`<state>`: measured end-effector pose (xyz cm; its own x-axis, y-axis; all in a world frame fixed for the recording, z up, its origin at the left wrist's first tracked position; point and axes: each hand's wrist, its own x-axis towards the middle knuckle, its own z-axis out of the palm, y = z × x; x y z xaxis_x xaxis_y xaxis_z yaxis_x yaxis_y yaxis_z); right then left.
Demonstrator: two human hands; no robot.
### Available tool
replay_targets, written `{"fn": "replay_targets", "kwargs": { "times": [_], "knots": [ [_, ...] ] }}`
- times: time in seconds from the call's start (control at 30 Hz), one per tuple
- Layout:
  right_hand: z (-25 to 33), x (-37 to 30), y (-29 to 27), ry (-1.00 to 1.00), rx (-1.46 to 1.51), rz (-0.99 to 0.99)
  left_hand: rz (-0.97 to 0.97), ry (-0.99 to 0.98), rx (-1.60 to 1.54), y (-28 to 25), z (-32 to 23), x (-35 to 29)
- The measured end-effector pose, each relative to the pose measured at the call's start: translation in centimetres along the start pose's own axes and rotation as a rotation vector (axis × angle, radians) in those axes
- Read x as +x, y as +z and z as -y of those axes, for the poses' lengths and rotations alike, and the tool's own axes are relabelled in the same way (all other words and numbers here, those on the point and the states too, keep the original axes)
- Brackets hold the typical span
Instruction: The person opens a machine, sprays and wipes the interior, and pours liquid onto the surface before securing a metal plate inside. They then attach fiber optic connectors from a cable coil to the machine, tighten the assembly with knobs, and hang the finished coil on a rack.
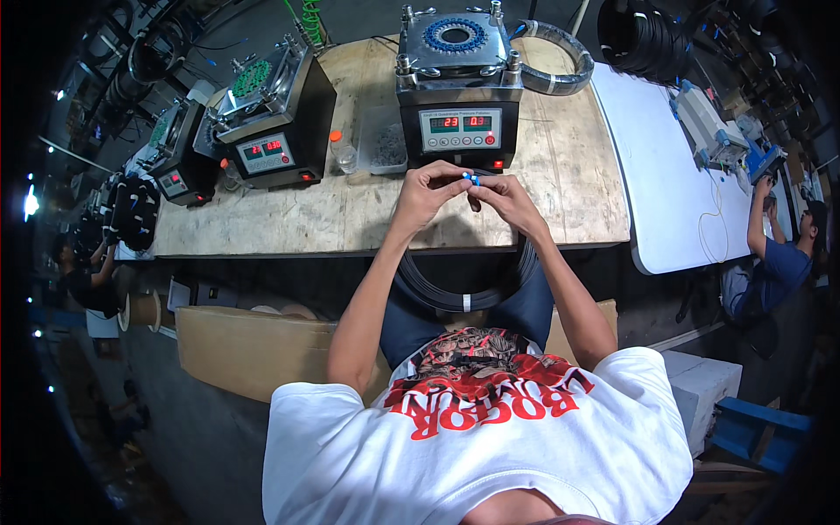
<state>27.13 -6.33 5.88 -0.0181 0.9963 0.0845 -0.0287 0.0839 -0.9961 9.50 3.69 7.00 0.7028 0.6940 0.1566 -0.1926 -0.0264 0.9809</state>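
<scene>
Both hands meet above the front of the wooden bench, pinching a small blue cable connector (473, 179). My left hand (424, 197) has thumb and forefinger closed at its left side. From the other side, the fingers of my right hand (510, 203) close on it too. A coil of black cable (466, 302) hangs over my lap below the bench edge, with a white band around it. Just beyond my hands stands a polishing machine (459, 96) with a lit red display. On its top plate sits a ring of blue connectors (455, 36).
Two similar machines, one nearer (271, 122) and one farther left (179, 153), carry green parts. A clear tub (385, 153) and an orange-capped bottle (346, 156) stand between machines. A wrapped cable coil (560, 83) lies behind right. A person (774, 254) works at the white table (647, 175).
</scene>
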Motion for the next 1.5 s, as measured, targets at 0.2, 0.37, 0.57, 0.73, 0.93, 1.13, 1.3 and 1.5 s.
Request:
{"fn": "replay_targets", "kwargs": {
  "times": [0.2,0.37,0.57,0.73,0.93,1.13,1.3,1.5],
  "knots": [
    [0.4,0.0,0.3,0.002,-0.059,0.013,0.097,0.033,0.167,-1.3,-0.2,0.5],
    [0.0,0.6,-0.1,0.018,0.064,0.026,0.081,0.027,0.224,-1.0,-1.1,0.3],
    [0.4,0.1,0.3,0.035,0.087,-0.033,-0.171,0.055,0.400,-5.3,-0.5,1.0],
    [-0.7,0.0,-0.3,0.002,0.040,-0.073,-0.239,0.012,0.887,-14.3,2.3,4.3],
    [-0.8,-0.8,-1.0,0.023,0.047,-0.111,0.215,-0.258,1.320,-15.9,7.0,10.4],
    [0.0,-0.8,-0.3,0.039,0.037,-0.113,0.167,-0.471,1.401,-19.5,12.9,12.2],
    [-0.8,-1.7,-2.1,0.073,0.035,-0.191,0.088,-0.293,1.277,-17.4,11.7,12.4],
    [-0.8,-1.1,-1.4,0.021,0.007,-0.161,0.133,-0.244,1.260,-17.3,7.4,10.8]
  ]
}}
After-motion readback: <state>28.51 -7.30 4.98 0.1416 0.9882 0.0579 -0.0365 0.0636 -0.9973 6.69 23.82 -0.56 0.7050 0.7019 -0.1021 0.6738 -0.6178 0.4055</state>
